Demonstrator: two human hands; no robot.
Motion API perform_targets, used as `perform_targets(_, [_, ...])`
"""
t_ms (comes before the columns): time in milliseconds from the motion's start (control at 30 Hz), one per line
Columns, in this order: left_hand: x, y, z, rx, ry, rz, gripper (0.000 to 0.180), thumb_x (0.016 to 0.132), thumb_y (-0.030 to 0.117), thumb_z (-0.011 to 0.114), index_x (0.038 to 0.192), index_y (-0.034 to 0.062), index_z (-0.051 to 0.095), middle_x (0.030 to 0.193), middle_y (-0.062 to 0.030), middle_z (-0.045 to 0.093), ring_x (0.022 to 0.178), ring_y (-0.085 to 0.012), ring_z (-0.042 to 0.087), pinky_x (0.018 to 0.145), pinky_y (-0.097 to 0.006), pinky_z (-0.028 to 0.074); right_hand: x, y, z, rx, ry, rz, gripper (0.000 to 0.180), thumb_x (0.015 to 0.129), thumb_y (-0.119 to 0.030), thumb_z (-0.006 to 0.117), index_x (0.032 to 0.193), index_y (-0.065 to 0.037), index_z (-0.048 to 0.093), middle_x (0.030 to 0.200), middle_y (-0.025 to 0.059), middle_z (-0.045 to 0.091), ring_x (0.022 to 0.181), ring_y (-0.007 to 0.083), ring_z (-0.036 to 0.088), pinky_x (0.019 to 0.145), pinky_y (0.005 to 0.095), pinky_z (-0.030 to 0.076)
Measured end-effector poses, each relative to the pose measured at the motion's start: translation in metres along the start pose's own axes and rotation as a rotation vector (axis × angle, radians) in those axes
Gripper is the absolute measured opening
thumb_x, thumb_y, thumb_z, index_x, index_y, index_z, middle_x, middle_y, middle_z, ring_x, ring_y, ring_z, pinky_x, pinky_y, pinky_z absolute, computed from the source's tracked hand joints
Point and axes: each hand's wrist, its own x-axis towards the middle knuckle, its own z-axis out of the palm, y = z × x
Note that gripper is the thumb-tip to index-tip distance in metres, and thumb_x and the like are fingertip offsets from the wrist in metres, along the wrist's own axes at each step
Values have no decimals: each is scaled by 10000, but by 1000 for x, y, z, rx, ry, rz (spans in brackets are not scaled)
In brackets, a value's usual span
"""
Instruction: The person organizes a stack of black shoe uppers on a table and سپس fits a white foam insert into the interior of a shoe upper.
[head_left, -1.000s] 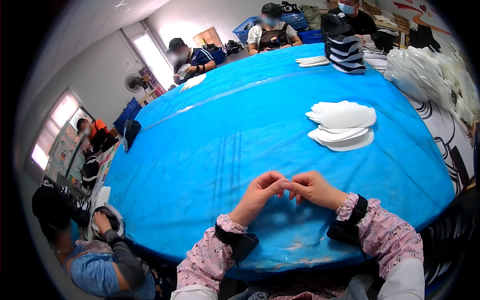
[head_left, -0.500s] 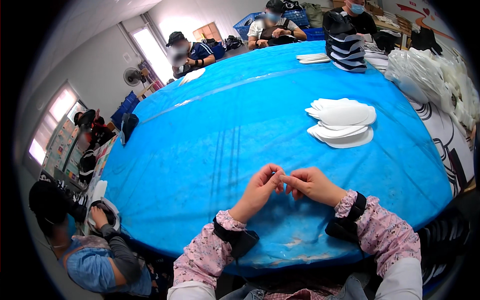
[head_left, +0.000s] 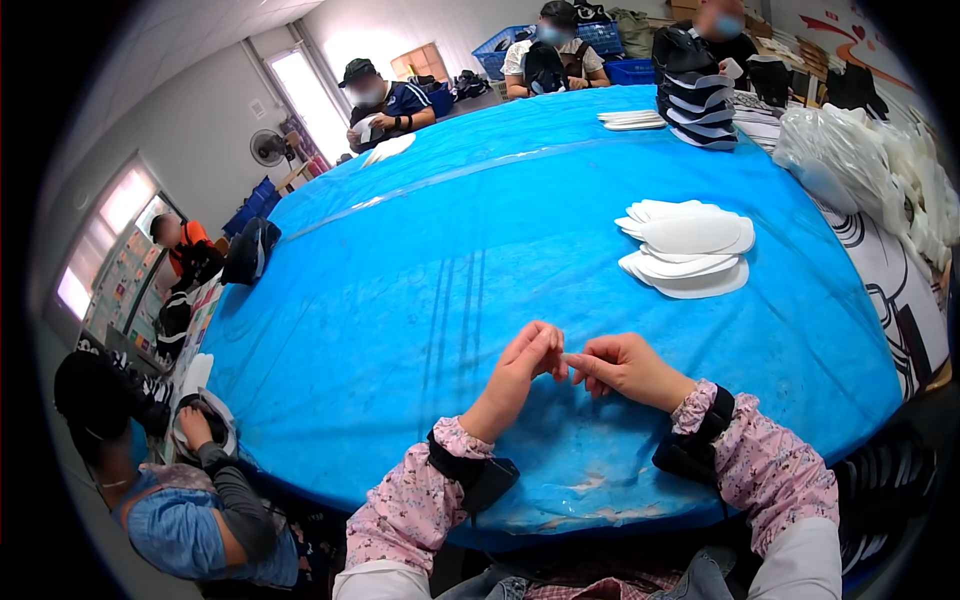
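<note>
Grip: left hand (head_left: 522, 362) and right hand (head_left: 625, 366) meet fingertip to fingertip, pinching a tiny pale item (head_left: 568, 356) between them
Hidden: item too small to identify
Table (head_left: 420, 260): blue cover beneath hands
Insoles (head_left: 688, 247): white stack, well apart
Bags (head_left: 860, 160): contents white, unclear

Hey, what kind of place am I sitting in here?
Probably a small workshop for hand assembly, perhaps of shoe parts. Several people work around one big table under blue plastic sheeting, with stacks of white insole-shaped pieces and a dark stacked pile on it.
</note>
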Motion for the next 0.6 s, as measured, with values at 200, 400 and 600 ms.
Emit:
perform_targets(200, [3,0,-1,208,-26,43,201,929,262,470,898,76,541,834,9,516,736,-79,484,698,-232,419,1,1,-1,2,1,0,357,892,-350,528,743,-36,609,626,-2,566,553,59,541,504,198,428])
perform_targets(400, [2,1,-5,44,-165,-65,236,908,244,515,1035,52,566,858,10,528,780,-84,502,749,-239,431,-1,-1,-2,69,-10,-24,378,905,-367,498,776,-33,620,643,-1,568,571,66,540,517,197,432])
perform_targets(600, [1,-2,-5,-69,-224,-123,158,892,214,541,944,66,556,891,-2,520,815,-93,489,762,-244,419,-2,-1,1,58,-37,-20,360,895,-357,520,804,-27,630,663,-5,568,585,59,518,539,195,438])
